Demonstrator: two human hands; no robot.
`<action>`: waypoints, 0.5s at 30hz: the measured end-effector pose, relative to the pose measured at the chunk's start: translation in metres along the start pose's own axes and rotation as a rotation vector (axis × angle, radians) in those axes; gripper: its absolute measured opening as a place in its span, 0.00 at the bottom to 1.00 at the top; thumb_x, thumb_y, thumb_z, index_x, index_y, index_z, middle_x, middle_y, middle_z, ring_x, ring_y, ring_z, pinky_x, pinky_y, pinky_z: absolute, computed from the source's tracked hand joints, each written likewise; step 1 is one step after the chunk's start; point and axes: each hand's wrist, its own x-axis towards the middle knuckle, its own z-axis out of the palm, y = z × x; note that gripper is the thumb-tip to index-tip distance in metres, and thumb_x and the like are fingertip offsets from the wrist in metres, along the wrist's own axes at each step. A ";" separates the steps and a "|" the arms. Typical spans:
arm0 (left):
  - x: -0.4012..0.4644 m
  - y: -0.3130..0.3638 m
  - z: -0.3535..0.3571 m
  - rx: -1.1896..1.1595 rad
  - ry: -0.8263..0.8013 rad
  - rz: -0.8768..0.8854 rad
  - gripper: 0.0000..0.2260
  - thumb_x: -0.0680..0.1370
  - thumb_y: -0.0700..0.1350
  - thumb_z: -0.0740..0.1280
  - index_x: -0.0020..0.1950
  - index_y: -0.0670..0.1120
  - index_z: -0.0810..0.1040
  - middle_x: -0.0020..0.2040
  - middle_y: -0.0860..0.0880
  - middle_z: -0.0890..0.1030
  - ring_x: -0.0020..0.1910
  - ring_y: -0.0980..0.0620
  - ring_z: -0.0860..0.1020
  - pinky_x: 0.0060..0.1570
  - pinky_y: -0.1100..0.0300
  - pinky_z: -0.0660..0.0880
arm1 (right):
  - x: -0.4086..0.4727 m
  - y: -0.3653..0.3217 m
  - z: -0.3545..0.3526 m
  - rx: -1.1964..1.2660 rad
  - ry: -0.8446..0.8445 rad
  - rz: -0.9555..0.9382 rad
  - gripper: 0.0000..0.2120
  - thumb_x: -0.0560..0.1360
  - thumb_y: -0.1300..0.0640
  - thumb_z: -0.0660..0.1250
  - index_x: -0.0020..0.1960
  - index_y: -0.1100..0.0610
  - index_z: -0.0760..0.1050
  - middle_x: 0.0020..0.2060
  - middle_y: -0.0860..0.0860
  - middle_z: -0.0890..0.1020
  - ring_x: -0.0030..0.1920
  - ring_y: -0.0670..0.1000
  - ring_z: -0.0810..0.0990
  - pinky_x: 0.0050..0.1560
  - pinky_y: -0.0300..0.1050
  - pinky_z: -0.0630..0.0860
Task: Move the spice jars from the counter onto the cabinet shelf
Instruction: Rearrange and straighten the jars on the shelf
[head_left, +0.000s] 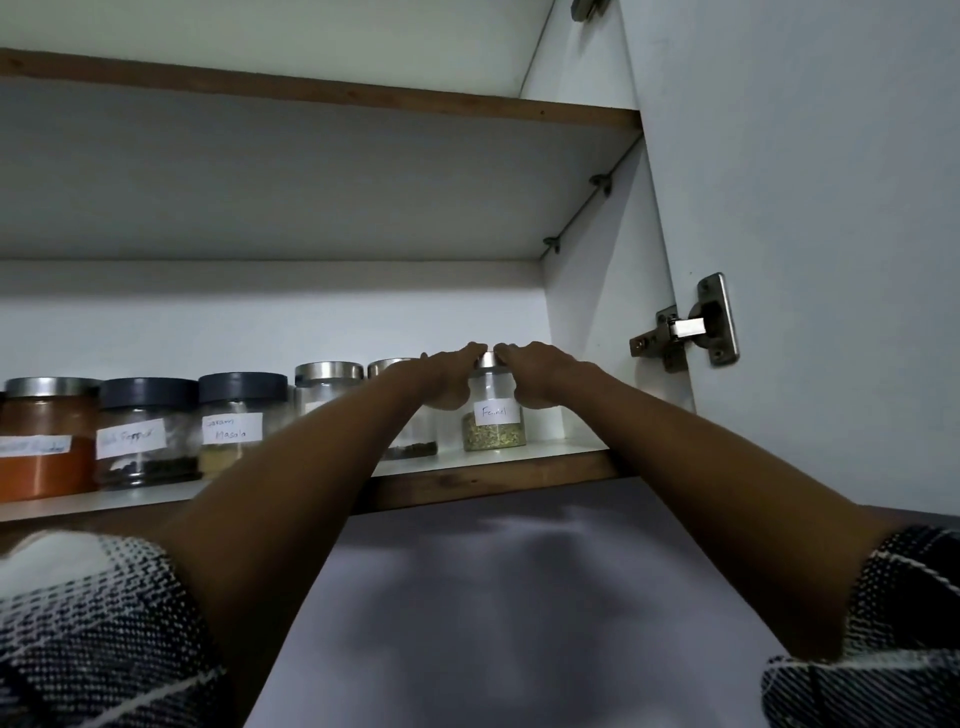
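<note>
Glass fennel jar (494, 415) (shelved) sits between both hands (451, 375), seemingly gripped.

Both arms were stretched up and forward, bare from the rolled sleeves to the wrists. The left hand (445, 375) and right hand (535, 374) were held close together, palms turned inward, with fingertips curled over and nearly met at the top.

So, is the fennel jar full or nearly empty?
Nearly empty. The fennel jar shows greenish seeds only in a low layer under its label; the glass above looks clear. Both hands hold it near the lid.
</note>
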 end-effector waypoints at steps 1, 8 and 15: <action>0.001 -0.002 0.001 -0.008 -0.009 -0.005 0.30 0.76 0.31 0.57 0.76 0.48 0.53 0.70 0.41 0.70 0.66 0.41 0.70 0.67 0.46 0.65 | 0.002 0.001 0.001 0.018 -0.005 -0.002 0.24 0.76 0.65 0.60 0.71 0.60 0.60 0.62 0.59 0.73 0.61 0.58 0.73 0.49 0.45 0.68; 0.003 -0.005 0.008 0.043 -0.046 -0.025 0.37 0.78 0.32 0.57 0.77 0.47 0.37 0.78 0.44 0.52 0.76 0.42 0.56 0.74 0.50 0.45 | 0.005 0.003 0.006 0.049 -0.065 -0.010 0.30 0.76 0.64 0.61 0.74 0.60 0.53 0.67 0.59 0.68 0.63 0.58 0.72 0.55 0.46 0.70; 0.003 -0.001 0.013 0.008 0.017 0.033 0.39 0.77 0.29 0.58 0.76 0.45 0.33 0.78 0.45 0.39 0.77 0.46 0.45 0.74 0.51 0.43 | 0.001 -0.001 0.010 0.156 -0.075 -0.010 0.42 0.75 0.67 0.62 0.76 0.59 0.34 0.76 0.58 0.39 0.71 0.60 0.65 0.66 0.51 0.68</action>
